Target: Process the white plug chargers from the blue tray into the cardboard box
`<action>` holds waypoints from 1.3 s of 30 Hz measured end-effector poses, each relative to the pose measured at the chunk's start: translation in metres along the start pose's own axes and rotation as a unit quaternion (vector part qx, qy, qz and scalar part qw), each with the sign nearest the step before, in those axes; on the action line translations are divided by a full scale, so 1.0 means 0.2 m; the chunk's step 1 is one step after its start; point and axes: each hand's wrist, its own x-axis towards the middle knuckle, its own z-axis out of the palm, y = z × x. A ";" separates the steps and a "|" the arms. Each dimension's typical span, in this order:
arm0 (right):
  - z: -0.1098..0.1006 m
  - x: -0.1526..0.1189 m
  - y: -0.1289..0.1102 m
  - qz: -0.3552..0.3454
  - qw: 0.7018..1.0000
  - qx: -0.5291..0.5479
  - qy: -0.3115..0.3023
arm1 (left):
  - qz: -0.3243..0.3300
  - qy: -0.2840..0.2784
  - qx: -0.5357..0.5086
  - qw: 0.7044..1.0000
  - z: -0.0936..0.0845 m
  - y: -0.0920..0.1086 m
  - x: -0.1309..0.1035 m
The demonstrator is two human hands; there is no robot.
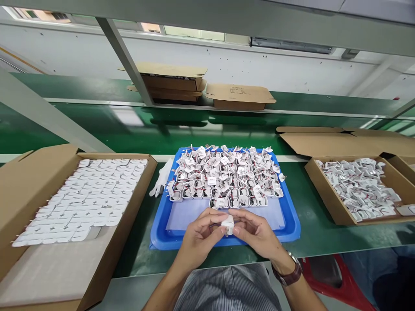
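Note:
Between my two hands is a small white plug adapter (228, 224), its metal prongs pointing down toward me. The fingers and thumb of my left hand (204, 231) close on its left side. On its right side, the fingertips of my right hand (254, 231) press against it. Both hands hover over the front part of a blue tray (158, 233). Rows of open white adapter housings (223, 177) with wires and loose pronged caps fill the back of that tray. A white sheet (181, 216) lines its bottom.
At the left, a cardboard box (129, 216) holds rows of white adapters (87, 194). A white glove (160, 181) lies beside the tray. Another carton (337, 211) at right contains wired white parts (359, 185). Two boxes (240, 97) sit on the back shelf; a red stool (346, 280) stands below right.

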 end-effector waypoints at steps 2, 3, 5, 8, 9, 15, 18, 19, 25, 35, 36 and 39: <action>0.01 0.00 0.00 0.005 1.000 -0.003 0.009 | 0.002 -0.013 0.002 1.000 0.00 0.00 -0.01; 0.01 0.00 0.00 0.002 1.000 -0.006 0.011 | 0.002 -0.020 0.004 1.000 -0.01 0.00 -0.01; 0.03 0.00 0.00 -0.018 0.999 -0.026 0.011 | 0.000 -0.029 0.005 1.000 -0.01 0.00 -0.02; 0.05 -0.02 -0.01 -0.056 0.995 -0.082 0.033 | -0.001 -0.034 0.009 0.999 -0.01 0.00 -0.03; 0.06 -0.02 -0.02 -0.061 0.993 -0.096 0.044 | 0.000 -0.032 0.012 0.999 -0.01 -0.01 -0.03; 0.07 -0.03 0.00 -0.062 0.992 -0.095 0.060 | 0.004 -0.009 0.009 1.000 0.01 -0.01 -0.02; 0.06 -0.03 -0.01 -0.078 0.992 -0.091 0.030 | 0.004 0.002 0.000 1.000 0.02 0.00 -0.01; 0.06 -0.03 -0.02 -0.082 0.992 -0.094 0.019 | 0.005 0.004 -0.002 1.000 0.02 0.00 -0.01; 0.08 -0.03 -0.03 -0.057 0.995 -0.078 0.024 | 0.017 0.017 0.014 1.000 0.02 -0.02 -0.01; 0.06 0.01 -0.05 -0.049 0.997 -0.063 0.011 | 0.046 0.034 0.053 0.997 0.04 -0.03 0.00; 0.06 0.01 -0.05 -0.053 0.996 -0.065 0.007 | 0.047 0.035 0.055 0.997 0.04 -0.03 0.00; 0.05 0.01 -0.05 -0.062 0.996 -0.066 0.006 | 0.032 0.042 0.056 0.997 0.04 -0.02 0.02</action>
